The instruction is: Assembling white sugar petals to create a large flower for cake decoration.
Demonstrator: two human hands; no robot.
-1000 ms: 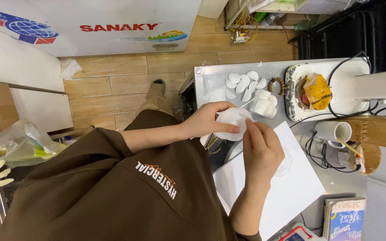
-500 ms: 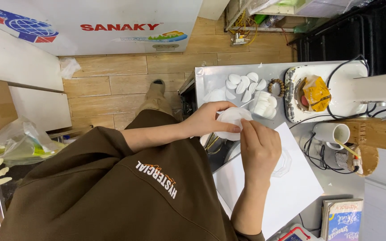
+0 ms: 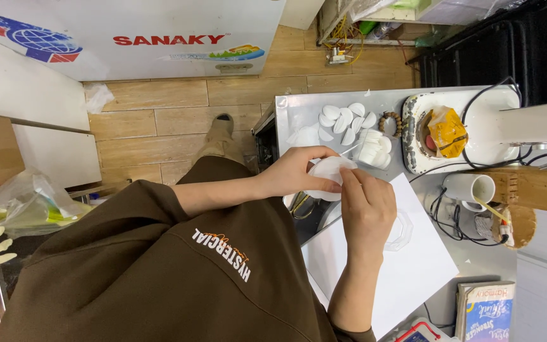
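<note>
Sleeves of brown fabric fill the near part of our view, and from them our two hands meet over the edge of the metal counter (image 3: 299, 104). Our left hand (image 3: 295, 172) comes in from nine o'clock, fingers curled around the near rim of a small white dish-shaped piece (image 3: 329, 171), thumb on top. Our right hand (image 3: 367, 209) rises from six o'clock, its fingertips drawn together and pinching the same piece at its right edge; we cannot tell whether they peel something off or only steady it. We judge the piece light, thin and rather stiff, perhaps brittle at the rim, so a grip at opposite edges with light pressure suits it better than a squeeze across the middle. Just under our right hand lies a white sheet (image 3: 413, 272) with a clear faceted lid or tray (image 3: 402, 231) on it at three o'clock of the wrist. Farther off, at twelve o'clock, a cluster of white discs (image 3: 346, 117) lies loose on the counter beside a bead bracelet (image 3: 390, 121). At two o'clock sit a white tray with a yellow wrapper (image 3: 447, 130), a white mug (image 3: 470, 188) and tangled black cables (image 3: 451, 221).
</note>
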